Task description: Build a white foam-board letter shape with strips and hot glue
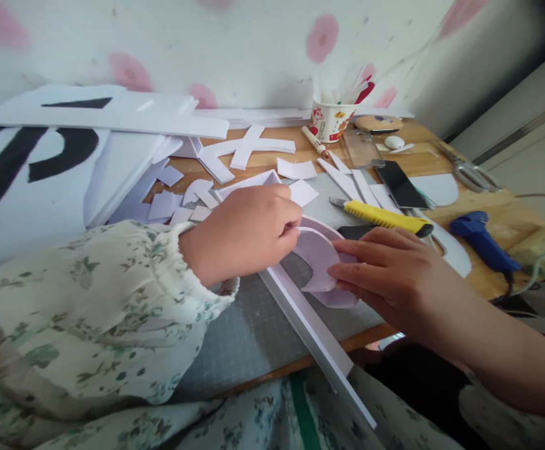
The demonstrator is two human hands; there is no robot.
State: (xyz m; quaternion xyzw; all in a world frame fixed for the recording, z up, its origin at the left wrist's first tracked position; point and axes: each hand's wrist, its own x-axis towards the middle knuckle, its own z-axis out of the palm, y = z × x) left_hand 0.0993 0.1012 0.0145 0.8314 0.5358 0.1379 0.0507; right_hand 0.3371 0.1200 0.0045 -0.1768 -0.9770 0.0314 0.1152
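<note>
Head view. Pinching the edge of a curved white strip (320, 253) with the curled left hand (251, 225). Touching the strip's outer side with outstretched fingers of the right hand (389, 269); cannot tell if gripping, with thumb hidden. Located between both hands, over a grey cutting mat (235, 340). Slanting nearer the body, below the hands: long white bar (307, 319). Just beyond the right hand: yellow utility knife (380, 214). Further right of it: blue glue gun (483, 240). Beyond the left hand, on the surface (300, 161): white offcuts (164, 205).
</note>
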